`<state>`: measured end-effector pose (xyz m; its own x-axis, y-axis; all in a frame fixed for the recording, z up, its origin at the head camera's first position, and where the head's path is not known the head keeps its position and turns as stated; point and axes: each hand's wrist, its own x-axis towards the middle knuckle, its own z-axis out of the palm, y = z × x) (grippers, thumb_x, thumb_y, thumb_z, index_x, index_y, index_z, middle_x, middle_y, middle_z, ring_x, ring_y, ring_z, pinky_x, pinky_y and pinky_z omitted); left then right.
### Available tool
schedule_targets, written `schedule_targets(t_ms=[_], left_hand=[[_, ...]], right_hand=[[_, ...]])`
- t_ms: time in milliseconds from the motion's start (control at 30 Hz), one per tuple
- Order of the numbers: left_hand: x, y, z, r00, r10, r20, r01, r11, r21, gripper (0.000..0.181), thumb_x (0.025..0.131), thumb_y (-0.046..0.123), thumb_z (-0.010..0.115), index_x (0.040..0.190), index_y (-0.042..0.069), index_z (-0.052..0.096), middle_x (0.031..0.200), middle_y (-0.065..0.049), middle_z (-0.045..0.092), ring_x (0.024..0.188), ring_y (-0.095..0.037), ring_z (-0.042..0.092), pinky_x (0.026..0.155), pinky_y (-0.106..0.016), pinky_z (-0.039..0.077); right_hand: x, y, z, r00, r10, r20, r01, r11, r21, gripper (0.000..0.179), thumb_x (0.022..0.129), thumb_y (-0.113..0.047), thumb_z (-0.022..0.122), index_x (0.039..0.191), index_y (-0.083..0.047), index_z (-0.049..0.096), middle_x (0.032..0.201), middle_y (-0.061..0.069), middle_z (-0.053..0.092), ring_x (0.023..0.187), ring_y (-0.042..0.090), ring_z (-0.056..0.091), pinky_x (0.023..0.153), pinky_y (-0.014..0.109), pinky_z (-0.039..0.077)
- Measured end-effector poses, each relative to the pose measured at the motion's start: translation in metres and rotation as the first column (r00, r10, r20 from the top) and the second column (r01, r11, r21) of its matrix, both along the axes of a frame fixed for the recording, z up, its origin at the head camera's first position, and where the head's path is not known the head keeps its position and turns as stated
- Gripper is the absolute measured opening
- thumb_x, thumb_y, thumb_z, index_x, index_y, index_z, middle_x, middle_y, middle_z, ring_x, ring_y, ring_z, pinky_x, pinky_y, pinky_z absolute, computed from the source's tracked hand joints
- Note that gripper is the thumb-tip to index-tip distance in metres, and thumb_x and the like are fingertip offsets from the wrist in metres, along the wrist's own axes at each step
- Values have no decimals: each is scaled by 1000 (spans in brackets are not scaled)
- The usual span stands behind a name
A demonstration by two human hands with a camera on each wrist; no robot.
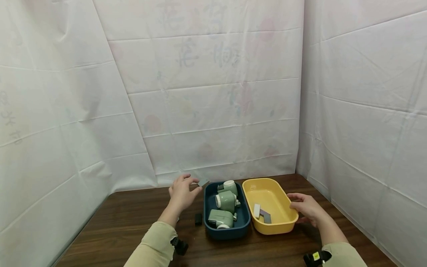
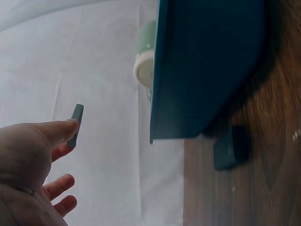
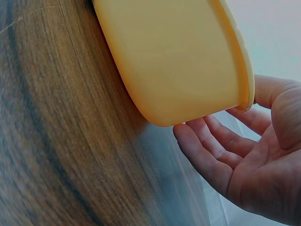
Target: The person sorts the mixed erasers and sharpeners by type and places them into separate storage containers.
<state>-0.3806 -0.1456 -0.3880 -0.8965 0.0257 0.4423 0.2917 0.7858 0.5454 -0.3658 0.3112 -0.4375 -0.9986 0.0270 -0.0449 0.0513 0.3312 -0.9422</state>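
Note:
My left hand (image 1: pixel 182 193) is raised at the left of a dark blue tray (image 1: pixel 206 207). Its thumb and index finger pinch a thin grey-green block (image 2: pixel 76 123), while the other fingers are spread loosely. Inside the blue tray lie several pale green toy-like pieces (image 1: pixel 227 201) with white parts. My right hand (image 1: pixel 308 208) holds the right side of a yellow tray (image 3: pixel 183 61), its thumb at the rim and its fingers along the outer wall. A white block (image 1: pixel 257 210), a purple block (image 1: pixel 263 212) and a grey block (image 1: pixel 267 218) lie in that tray.
The two trays stand side by side on a dark wooden table (image 1: pixel 133 222). A small black block (image 1: pixel 198 219) lies left of the blue tray, near my left forearm. White cloth (image 1: pixel 217 111) hangs behind the table and along both sides.

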Motion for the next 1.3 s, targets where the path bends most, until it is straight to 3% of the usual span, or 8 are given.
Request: schedule_targets(t_ms=[867, 1300], left_hand=[[7, 76, 0, 990, -137, -24, 135, 988, -71, 25, 96, 35, 73, 119, 26, 74, 150, -8, 46, 137, -39, 38, 104, -67, 27], [7, 108, -7, 987, -163, 9, 163, 987, -12, 22, 95, 34, 75, 116, 26, 74, 147, -9, 49, 136, -39, 38, 106, -65, 26]], right_hand=[[-1, 0, -1, 1000, -7, 13, 7, 1000, 5, 59, 89, -6, 62, 146, 2, 48, 115, 21, 61, 87, 26, 66, 67, 48, 61], [-1, 1, -1, 1000, -4, 10, 4, 1000, 0, 58, 89, -5, 62, 145, 2, 48, 112, 20, 62, 85, 26, 66, 67, 49, 60]])
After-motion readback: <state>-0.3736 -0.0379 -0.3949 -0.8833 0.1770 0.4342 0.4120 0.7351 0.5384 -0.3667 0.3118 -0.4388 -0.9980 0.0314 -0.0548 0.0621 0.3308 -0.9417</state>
